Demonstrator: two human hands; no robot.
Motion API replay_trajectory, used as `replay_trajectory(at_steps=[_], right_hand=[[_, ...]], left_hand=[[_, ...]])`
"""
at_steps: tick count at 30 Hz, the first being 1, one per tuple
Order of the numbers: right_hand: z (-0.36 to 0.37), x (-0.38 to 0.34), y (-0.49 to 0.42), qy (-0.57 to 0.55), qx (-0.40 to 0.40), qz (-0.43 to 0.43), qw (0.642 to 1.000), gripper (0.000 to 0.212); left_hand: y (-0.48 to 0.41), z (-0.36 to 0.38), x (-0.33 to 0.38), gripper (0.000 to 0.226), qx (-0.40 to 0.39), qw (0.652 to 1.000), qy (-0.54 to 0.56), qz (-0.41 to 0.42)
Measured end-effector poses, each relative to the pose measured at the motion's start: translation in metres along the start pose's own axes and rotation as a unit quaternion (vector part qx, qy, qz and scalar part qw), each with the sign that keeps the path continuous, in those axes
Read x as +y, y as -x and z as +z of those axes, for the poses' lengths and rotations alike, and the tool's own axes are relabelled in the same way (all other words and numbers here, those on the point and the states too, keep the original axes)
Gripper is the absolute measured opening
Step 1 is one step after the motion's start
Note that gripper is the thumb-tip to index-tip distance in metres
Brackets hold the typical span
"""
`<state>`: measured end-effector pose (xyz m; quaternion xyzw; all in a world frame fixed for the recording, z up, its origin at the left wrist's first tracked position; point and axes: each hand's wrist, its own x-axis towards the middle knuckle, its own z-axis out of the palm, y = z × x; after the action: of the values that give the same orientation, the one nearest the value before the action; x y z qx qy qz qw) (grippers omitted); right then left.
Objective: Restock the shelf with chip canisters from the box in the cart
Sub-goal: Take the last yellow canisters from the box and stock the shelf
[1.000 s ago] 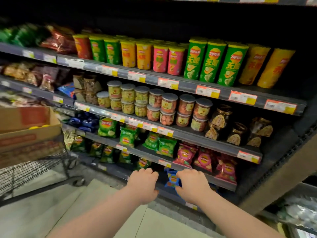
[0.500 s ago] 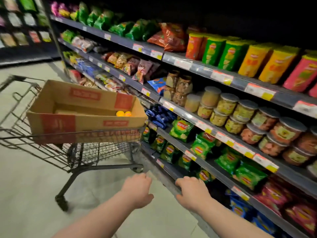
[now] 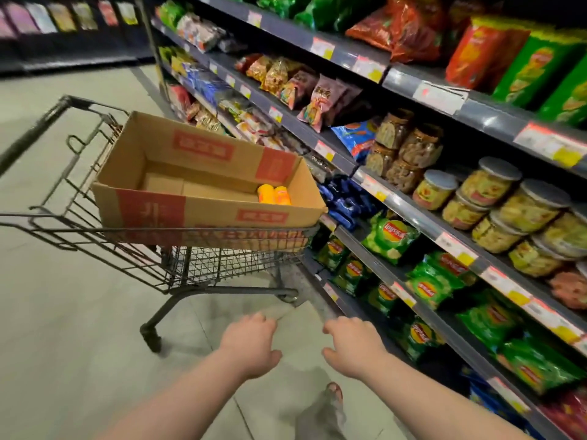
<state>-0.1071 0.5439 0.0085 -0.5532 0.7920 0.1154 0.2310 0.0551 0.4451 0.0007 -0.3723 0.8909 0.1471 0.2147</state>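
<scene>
An open cardboard box (image 3: 149, 211) sits in a black wire shopping cart (image 3: 95, 249) at the left. Two yellow-orange chip canisters (image 3: 273, 194) stand in the box's right near corner. Tall chip canisters (image 3: 536, 71), red and green, line the top shelf (image 3: 444, 93) at the upper right. My left hand (image 3: 251, 342) and my right hand (image 3: 354, 344) hover low over the floor, in front of the cart, fingers loosely curled, holding nothing. Both are well short of the box.
Shelving runs along the right with snack bags, round tubs (image 3: 489, 192) and green chip bags (image 3: 390, 236). The cart's front wheel (image 3: 151, 336) is just left of my left hand. Pale tiled floor (image 3: 63, 344) spreads to the left. My foot (image 3: 333, 392) shows below.
My view has swung left from the shelf to the cart and box, which now look closer. Both hands stay low and hold nothing.
</scene>
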Motion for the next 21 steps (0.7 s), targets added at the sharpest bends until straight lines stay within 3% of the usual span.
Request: replay_trajectory(at_steps=[8,21], right_hand=[[-0.042,0.013,-0.094,0.013,-0.006,-0.065,0.998,0.045],[-0.128,0.093,-0.221,0.031,-0.007,-0.108,0.994,0.043]], left_hand=[[-0.064,-0.039,-0.027,0.052,-0.003,0.997,0.034,-0.068],[-0.19,-0.128,0.011,0.05,0.014,0.994,0.034,-0.104]])
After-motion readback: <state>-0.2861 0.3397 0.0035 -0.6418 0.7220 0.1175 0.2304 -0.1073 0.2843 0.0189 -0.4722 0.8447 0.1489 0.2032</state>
